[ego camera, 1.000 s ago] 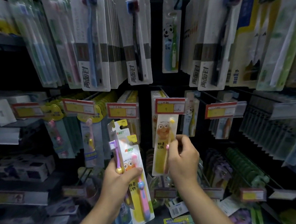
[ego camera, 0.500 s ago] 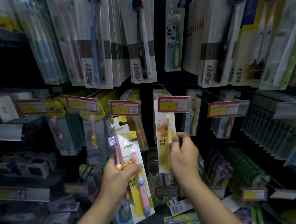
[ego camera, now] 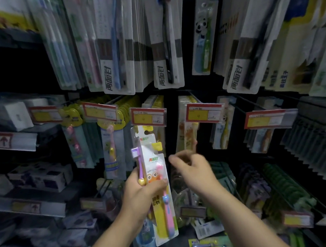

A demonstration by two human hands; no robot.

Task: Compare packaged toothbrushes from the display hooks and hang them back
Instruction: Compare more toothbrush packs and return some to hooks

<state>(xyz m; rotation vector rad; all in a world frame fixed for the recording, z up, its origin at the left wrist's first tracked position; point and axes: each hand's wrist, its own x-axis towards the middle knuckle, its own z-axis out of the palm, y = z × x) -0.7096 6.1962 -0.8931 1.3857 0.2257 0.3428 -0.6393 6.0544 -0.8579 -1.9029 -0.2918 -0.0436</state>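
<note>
My left hand [ego camera: 141, 194] grips two packaged children's toothbrushes upright: a pack with a purple brush [ego camera: 139, 162] in front of a pack with a pink brush [ego camera: 165, 208] on a yellow and white card. My right hand [ego camera: 191, 169] is blurred, just below the hanging yellow toothbrush pack [ego camera: 187, 139], holding nothing, its fingers loosely curled. That yellow pack hangs on its hook under a red and yellow price tag [ego camera: 203, 114].
Rows of packaged toothbrushes hang on hooks above, such as a black brush pack [ego camera: 166, 47] and a panda pack [ego camera: 203, 42]. Price tags [ego camera: 147, 117] front each hook. Boxes [ego camera: 40, 177] sit on left shelves. Green and purple items [ego camera: 280, 185] hang at lower right.
My right hand has let go of the yellow pack, which now hangs on its hook, and has dropped down and leftward. My left hand still holds its two packs.
</note>
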